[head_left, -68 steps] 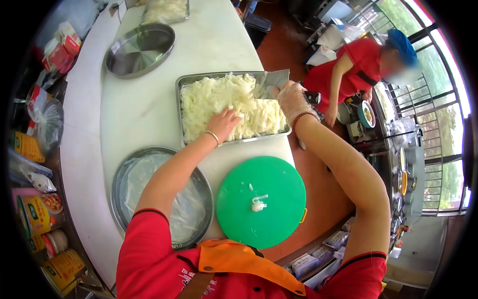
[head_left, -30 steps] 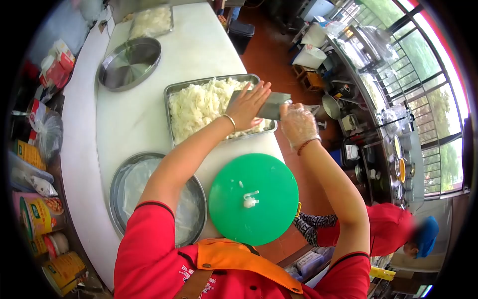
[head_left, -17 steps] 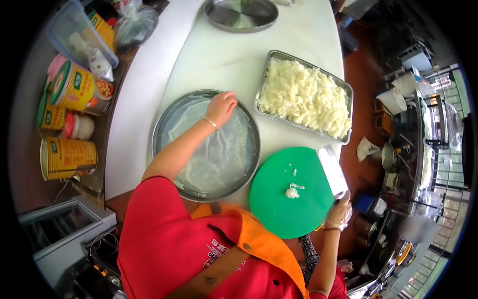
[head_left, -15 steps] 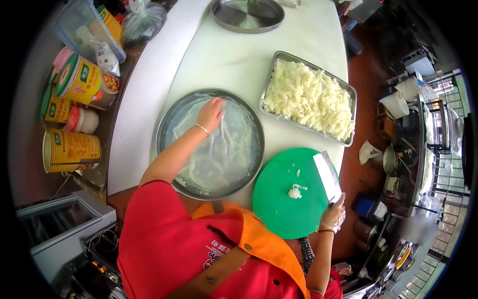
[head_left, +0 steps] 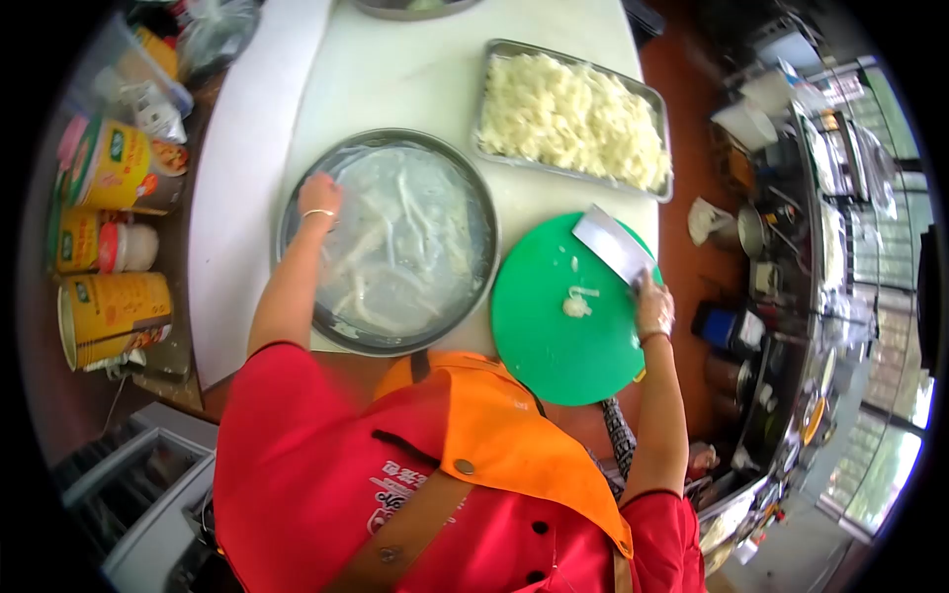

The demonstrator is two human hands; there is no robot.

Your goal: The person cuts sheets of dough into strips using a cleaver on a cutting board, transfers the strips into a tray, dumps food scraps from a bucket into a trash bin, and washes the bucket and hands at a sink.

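A round metal pan [head_left: 485,242] holds a thin, translucent noodle sheet [head_left: 400,247] with wrinkles across it. At the pan's left side, my left hand [head_left: 321,201] has its fingers curled together at the sheet's edge; the fingertips are hard to see. My right hand [head_left: 653,308], in a clear glove, grips the handle of a cleaver [head_left: 613,247]. Its wide blade lies over the upper right of a green round cutting board [head_left: 563,361]. A small white clump [head_left: 576,304] and a few scraps rest on the board.
A rectangular metal tray [head_left: 573,172] heaped with cut whitish strips [head_left: 573,114] stands beyond the board. Another round pan [head_left: 415,10] is at the table's far end. Cans [head_left: 114,316] and tubs line the left shelf. Kitchen racks and pots fill the right side.
My left hand has moved from over the pan's upper middle to its left side, and the sheet lies flatter. The cleaver has shifted inward over the board. The camera view has shifted.
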